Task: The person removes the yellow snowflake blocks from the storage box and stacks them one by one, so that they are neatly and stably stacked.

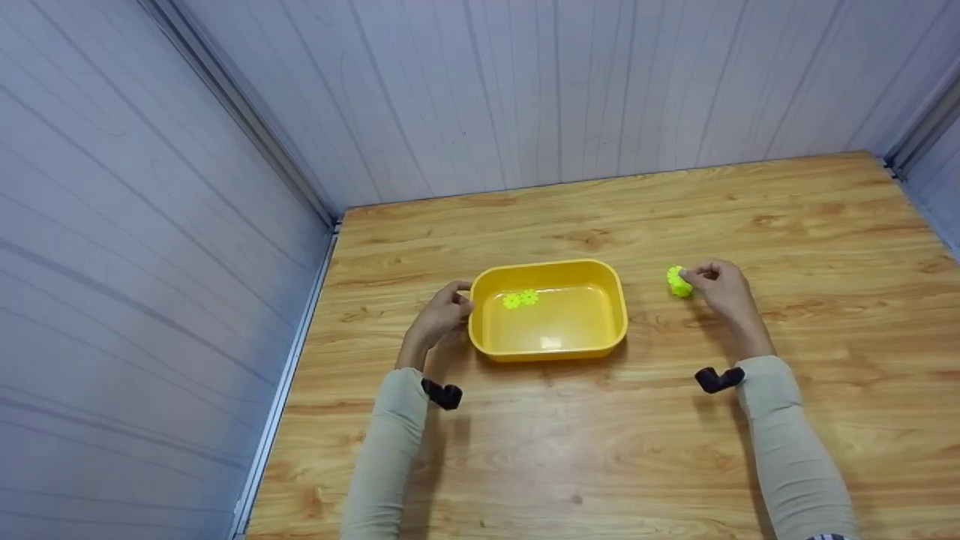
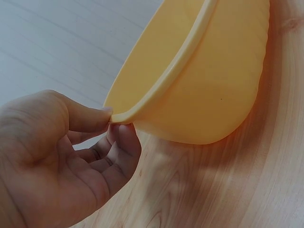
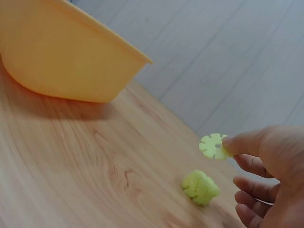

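My left hand [image 1: 441,318] pinches the left rim of a yellow plastic basin [image 2: 209,90] between thumb and fingers. Two bright yellow-green notched discs [image 1: 520,299], shaped like small flowers, lie side by side on the basin's floor. To the right of the basin, my right hand [image 1: 721,291] holds one notched disc [image 3: 213,146] by its edge between thumb and index finger. Below that disc, a small stack of the same discs [image 3: 200,188] stands on the wooden table; in the head view the held disc overlaps it. The right hand's other fingers are loosely bent.
The wood-grain table [image 1: 570,450] meets pale panelled walls [image 1: 525,90] at its back and left side. Dark wrist-worn devices [image 1: 718,379] stick out from both sleeves. The basin lies between the two hands.
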{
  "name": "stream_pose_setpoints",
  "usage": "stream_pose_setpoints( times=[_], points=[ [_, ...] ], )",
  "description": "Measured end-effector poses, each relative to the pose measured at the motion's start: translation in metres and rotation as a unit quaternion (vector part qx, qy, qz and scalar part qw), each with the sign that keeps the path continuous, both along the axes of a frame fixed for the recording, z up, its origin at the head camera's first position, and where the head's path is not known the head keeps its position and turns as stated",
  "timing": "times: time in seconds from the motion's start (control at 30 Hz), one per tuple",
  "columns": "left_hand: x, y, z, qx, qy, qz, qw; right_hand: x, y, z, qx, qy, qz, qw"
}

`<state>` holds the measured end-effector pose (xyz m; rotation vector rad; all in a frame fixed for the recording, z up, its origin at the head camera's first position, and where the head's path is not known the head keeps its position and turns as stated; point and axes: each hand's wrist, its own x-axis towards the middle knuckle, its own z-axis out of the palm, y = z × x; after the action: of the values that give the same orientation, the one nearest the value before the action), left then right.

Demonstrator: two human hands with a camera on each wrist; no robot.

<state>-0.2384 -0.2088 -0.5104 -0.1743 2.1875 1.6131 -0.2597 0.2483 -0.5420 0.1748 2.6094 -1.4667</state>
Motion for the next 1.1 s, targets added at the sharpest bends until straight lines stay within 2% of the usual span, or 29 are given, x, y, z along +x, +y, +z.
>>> stream_pose_setpoints(
  times=[0.27,0.57,1.1],
  points=[
    [0.0004,0.0007,-0.0002,-0.006,0.0,0.004,1.0,0.0016,0.0048,-0.0015,0.017,-0.014,-0.017,0.9996],
    [0.0003,0.0005,-0.0013,-0.008,0.0,0.002,1.0,0.002,0.0045,-0.0069,0.088,0.062,-0.02,0.994],
    [0.0004,0.0014,-0.0015,-0.009,0.009,0.001,0.9999,0.0001,-0.0003,-0.0092,0.095,0.081,-0.034,0.9916]
  ],
)
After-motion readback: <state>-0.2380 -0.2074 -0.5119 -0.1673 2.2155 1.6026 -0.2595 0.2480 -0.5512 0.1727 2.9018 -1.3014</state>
